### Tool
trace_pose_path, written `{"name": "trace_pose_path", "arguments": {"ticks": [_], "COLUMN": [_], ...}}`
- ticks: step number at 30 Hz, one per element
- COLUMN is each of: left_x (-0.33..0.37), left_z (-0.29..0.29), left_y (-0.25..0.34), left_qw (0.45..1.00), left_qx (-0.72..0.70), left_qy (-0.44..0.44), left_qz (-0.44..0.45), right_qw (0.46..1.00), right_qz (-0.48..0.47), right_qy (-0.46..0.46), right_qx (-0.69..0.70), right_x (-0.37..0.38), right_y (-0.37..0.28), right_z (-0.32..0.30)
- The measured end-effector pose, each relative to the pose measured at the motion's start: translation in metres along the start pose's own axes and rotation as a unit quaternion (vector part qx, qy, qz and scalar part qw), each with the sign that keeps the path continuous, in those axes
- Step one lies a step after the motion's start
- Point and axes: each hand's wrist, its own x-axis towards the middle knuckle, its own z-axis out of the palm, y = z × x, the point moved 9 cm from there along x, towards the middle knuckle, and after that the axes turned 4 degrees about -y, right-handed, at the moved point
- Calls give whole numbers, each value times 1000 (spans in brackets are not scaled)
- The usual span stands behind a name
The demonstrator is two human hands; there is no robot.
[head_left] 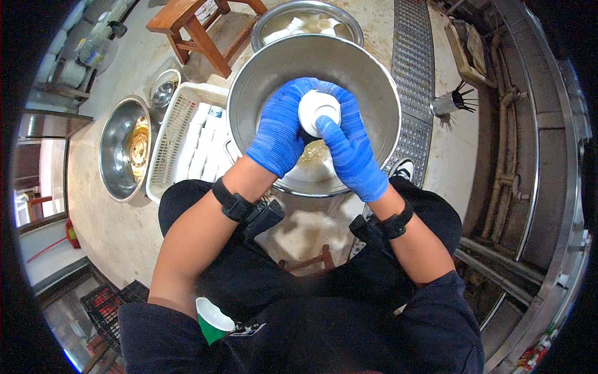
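Both my hands wear blue knit gloves and are together above a large steel pot (pixel 246 81). My left hand (pixel 278 132) is closed around the left side of a small round white container (pixel 311 105). My right hand (pixel 358 156) wraps its other side, with the thumb pressed on the upper face. Whether that face is a lid, a base or an opening, I cannot tell. My fingers hide the container's lower part. Below, shallow yellowish liquid (pixel 316 156) shows in the pot's bottom.
Left of the pot, a white plastic basket (pixel 163 140) holds rows of white cup-like pieces (pixel 200 140). Beside it stand a wide steel basin (pixel 112 149) and a small bowl (pixel 163 93). Beyond the pot are a basin (pixel 355 31) with white pieces in water and a wooden stool (pixel 171 17).
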Motion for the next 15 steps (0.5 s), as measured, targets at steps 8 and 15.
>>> {"name": "trace_pose_path", "arguments": {"ticks": [8,15], "left_x": [2,-2], "left_z": [1,15], "left_y": [5,-7], "left_qw": [1000,990], "left_qx": [25,126], "left_qy": [-10,-56], "left_qz": [12,33], "right_qw": [991,993], "right_qz": [94,116], "right_qy": [-87,-2], "right_qx": [44,-1], "right_x": [8,2], "right_y": [5,22], "right_z": [-10,-22]}}
